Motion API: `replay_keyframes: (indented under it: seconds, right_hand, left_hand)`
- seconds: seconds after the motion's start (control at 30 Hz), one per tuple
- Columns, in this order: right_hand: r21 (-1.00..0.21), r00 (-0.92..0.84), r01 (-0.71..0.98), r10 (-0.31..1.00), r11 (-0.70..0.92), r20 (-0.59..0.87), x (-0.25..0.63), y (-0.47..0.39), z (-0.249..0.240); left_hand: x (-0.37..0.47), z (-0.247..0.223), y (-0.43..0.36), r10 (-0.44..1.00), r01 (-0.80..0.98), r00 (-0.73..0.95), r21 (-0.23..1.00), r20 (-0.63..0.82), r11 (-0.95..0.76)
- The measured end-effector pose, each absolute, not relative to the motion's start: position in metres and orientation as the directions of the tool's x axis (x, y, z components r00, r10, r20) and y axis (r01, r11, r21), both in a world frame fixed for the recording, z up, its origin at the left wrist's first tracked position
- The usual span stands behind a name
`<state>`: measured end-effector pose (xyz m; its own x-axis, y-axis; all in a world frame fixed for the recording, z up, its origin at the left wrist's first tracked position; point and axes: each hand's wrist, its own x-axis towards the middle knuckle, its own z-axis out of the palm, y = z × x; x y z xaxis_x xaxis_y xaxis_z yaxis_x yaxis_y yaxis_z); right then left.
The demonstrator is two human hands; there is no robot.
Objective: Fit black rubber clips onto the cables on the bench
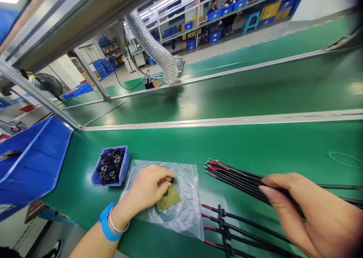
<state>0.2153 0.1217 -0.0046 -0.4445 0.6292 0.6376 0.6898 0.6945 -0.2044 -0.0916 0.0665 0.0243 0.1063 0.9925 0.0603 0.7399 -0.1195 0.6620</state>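
on the green table (159, 144), the right hand (309, 209) is clamped on a bundle of black cables (241, 180), thin, round and smooth; a loose pinch could let some roll free and splay their red-banded ends. the left hand (150, 186) curls at the rough, square, mustard-coloured pad (171, 199), its pinch unclear; the slick, crinkled plastic bag (185, 212) beneath could slide and carry the pad along.

A silver hose (153, 48) is hung down near a metal rail (235, 73). Beyond it, two people (229, 2) and a turquoise stool (251, 22) are seen by long shelving. At left, a black fan (48, 84) is partly covered by a slanted metal post (39, 95).
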Motion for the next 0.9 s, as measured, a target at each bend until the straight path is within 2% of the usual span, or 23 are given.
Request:
replay_keyframes:
  seconds: [0.07,0.13,0.27,0.37,0.43,0.5,0.57,0.63,0.7,0.77,0.9]
  right_hand:
    - [-0.191,-0.445,0.666,0.59,0.721,0.674,0.211,0.119,-0.001]
    - [-0.207,-0.466,0.632,0.58,0.747,0.668,0.207,0.116,-0.001]
    - [-0.246,-0.532,0.554,0.566,0.795,0.63,0.201,0.11,0.0]
    - [-0.236,-0.562,0.512,0.53,0.826,0.635,0.194,0.104,0.004]
    - [-0.231,-0.568,0.488,0.507,0.842,0.649,0.189,0.1,0.006]
    - [-0.238,-0.577,0.465,0.496,0.853,0.649,0.185,0.095,0.008]
    - [-0.249,-0.585,0.446,0.491,0.86,0.646,0.182,0.091,0.009]
    - [-0.26,-0.599,0.435,0.493,0.862,0.631,0.18,0.089,0.008]
    - [-0.266,-0.602,0.428,0.492,0.864,0.629,0.179,0.089,0.006]
    - [-0.267,-0.601,0.42,0.486,0.867,0.634,0.179,0.09,0.003]
    - [-0.255,-0.606,0.376,0.445,0.891,0.659,0.179,0.094,-0.001]
  left_hand:
    - [-0.087,0.021,0.06,0.967,0.875,0.247,0.415,0.062,-0.25]
    - [-0.084,0.019,0.055,0.95,0.91,0.312,0.281,0.024,-0.306]
    - [-0.078,0.024,0.054,0.932,0.925,0.359,0.147,-0.045,-0.349]
    - [-0.073,0.026,0.056,0.919,0.92,0.386,0.102,-0.074,-0.378]
    - [-0.071,0.024,0.057,0.929,0.916,0.37,0.175,-0.021,-0.361]
    - [-0.069,0.021,0.057,0.963,0.875,0.268,0.408,0.038,-0.26]
    - [-0.065,0.021,0.056,0.994,0.68,0.109,0.729,0.001,-0.075]
    - [-0.059,0.023,0.055,0.993,0.351,0.01,0.93,-0.118,0.107]
    - [-0.052,0.026,0.054,0.979,0.064,0.0,0.977,-0.204,0.203]
    - [-0.047,0.028,0.053,0.969,-0.109,0.026,0.962,-0.248,0.249]
    - [-0.043,0.028,0.052,0.971,-0.207,0.021,0.949,-0.239,0.239]
